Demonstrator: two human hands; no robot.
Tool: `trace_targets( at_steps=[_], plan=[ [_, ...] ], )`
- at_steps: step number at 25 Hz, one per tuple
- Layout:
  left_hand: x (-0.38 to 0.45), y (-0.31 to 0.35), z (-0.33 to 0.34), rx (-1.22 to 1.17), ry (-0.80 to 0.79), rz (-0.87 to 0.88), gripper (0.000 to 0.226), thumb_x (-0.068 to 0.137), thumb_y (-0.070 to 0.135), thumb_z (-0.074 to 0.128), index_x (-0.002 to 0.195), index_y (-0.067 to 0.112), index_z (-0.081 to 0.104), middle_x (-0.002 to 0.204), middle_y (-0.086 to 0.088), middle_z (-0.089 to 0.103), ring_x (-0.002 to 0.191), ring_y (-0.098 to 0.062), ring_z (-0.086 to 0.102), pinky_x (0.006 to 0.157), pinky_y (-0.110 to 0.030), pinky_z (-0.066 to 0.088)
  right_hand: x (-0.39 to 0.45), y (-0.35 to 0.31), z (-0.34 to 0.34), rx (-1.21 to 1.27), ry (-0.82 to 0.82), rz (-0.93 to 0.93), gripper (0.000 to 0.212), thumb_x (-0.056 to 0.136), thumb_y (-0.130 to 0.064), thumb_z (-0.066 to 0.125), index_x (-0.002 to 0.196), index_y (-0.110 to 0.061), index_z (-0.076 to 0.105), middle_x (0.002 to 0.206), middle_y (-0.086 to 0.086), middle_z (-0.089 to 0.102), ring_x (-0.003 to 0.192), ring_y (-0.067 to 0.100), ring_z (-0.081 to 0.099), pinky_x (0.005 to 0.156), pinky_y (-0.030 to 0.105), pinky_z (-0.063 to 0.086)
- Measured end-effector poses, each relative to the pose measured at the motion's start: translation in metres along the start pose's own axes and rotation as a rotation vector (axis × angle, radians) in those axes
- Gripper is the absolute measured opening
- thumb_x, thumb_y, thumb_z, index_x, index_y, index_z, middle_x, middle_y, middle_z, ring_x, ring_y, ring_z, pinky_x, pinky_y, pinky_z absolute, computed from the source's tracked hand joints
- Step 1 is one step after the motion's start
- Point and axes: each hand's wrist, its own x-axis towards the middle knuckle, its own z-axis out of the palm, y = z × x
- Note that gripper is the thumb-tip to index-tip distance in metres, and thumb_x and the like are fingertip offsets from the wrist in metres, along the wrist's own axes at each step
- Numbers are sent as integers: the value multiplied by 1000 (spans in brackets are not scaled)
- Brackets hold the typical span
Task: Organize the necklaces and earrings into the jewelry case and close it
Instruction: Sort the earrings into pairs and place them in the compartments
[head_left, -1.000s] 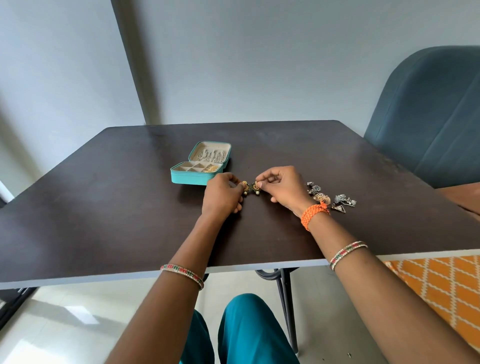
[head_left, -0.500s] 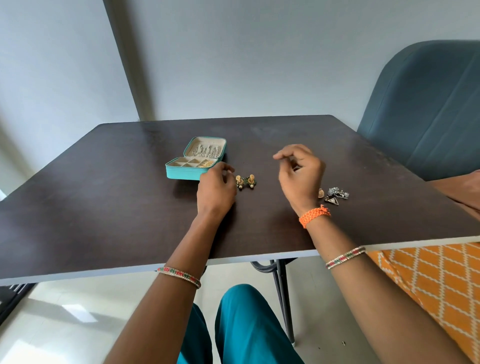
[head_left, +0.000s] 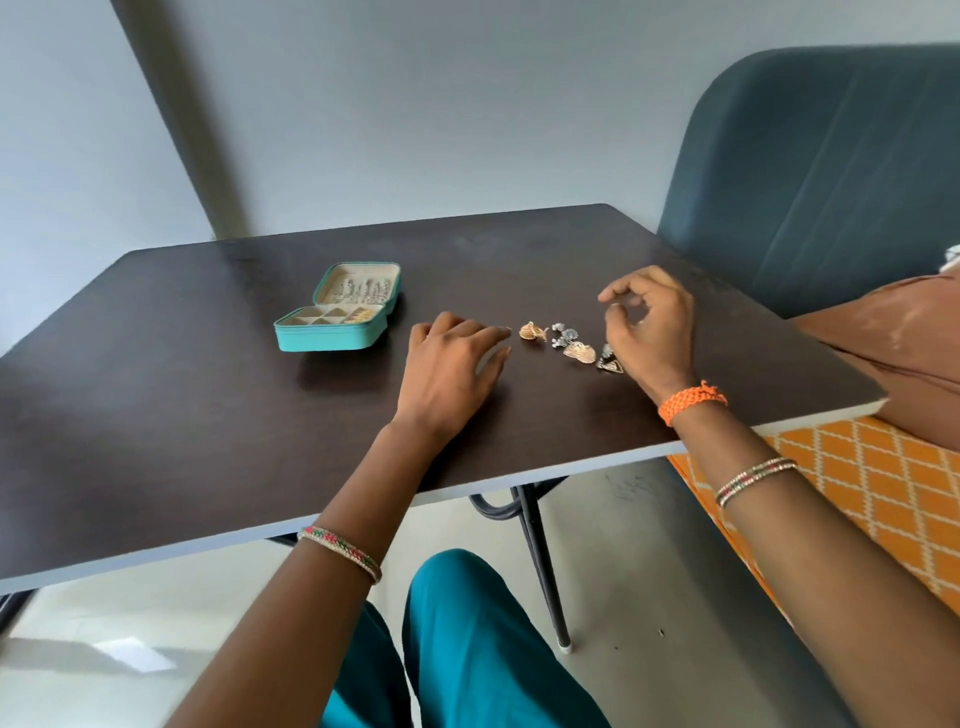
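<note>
The teal jewelry case (head_left: 326, 339) lies open on the dark table (head_left: 156, 415), left of my hands. Silver chains hang in its beige lid and a few gold pieces sit in its compartments. Several loose earrings lie in a row on the table: a gold fan earring (head_left: 533, 331), silver earrings (head_left: 564, 333), another gold fan earring (head_left: 580, 351) and a dark triangular earring (head_left: 609, 362). My left hand (head_left: 451, 367) rests flat on the table, its fingertips just left of the first gold earring. My right hand (head_left: 650, 332) hovers over the right end of the row, fingers loosely curled, nothing visible in them.
A blue upholstered chair (head_left: 821, 171) stands behind the table's right corner. A brown cushion (head_left: 904, 353) and an orange patterned cloth (head_left: 857, 488) lie to the right. The table's front edge runs close to my wrists, and my knees in teal trousers (head_left: 467, 639) are below it.
My right hand let go of the small gold-green earring pair and moved right over the loose earrings. My left hand flattened on the table, and that pair is out of sight now. The view shifted right.
</note>
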Motion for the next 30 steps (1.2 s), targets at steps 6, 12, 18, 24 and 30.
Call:
trace_targets(
  at_steps=[6, 12, 18, 24, 30],
  plan=[
    [38, 17, 32, 5, -154, -33, 41, 91, 37, 55, 131, 25, 54, 131, 4, 57, 125, -24, 39, 96, -39, 27, 2, 11, -4, 12, 9, 80, 21, 68, -8, 46, 66, -14, 67, 71, -1, 61, 61, 17, 54, 58, 37, 49],
    [52, 21, 51, -96, -189, -110, 23, 93, 34, 54, 107, 25, 68, 118, 4, 63, 116, -23, 43, 84, -33, 21, 2, 9, -4, 9, -165, -40, 13, 68, -13, 55, 65, -15, 68, 67, -2, 63, 66, 15, 54, 63, 36, 49],
    [50, 24, 45, -258, -29, -191, 25, 89, 41, 58, 89, 21, 73, 87, 2, 71, 102, -20, 53, 86, -32, 27, -10, 1, -4, -157, -257, -227, 14, 65, -27, 63, 77, -29, 70, 75, -16, 63, 93, 7, 47, 85, 34, 23],
    [44, 15, 36, -921, 53, -548, 30, 84, 36, 69, 63, 14, 66, 60, 6, 65, 62, -2, 59, 67, -18, 43, -12, 1, -1, -253, -375, -291, 15, 65, -32, 64, 79, -32, 71, 86, -16, 65, 100, 14, 48, 92, 36, 17],
    [38, 15, 34, -892, 73, -470, 30, 84, 37, 68, 64, 15, 68, 64, 5, 69, 67, -3, 62, 79, -19, 47, -17, -1, -9, -242, -197, -224, 6, 65, -33, 65, 67, -27, 67, 79, -16, 63, 96, 13, 49, 91, 33, 16]
  ],
)
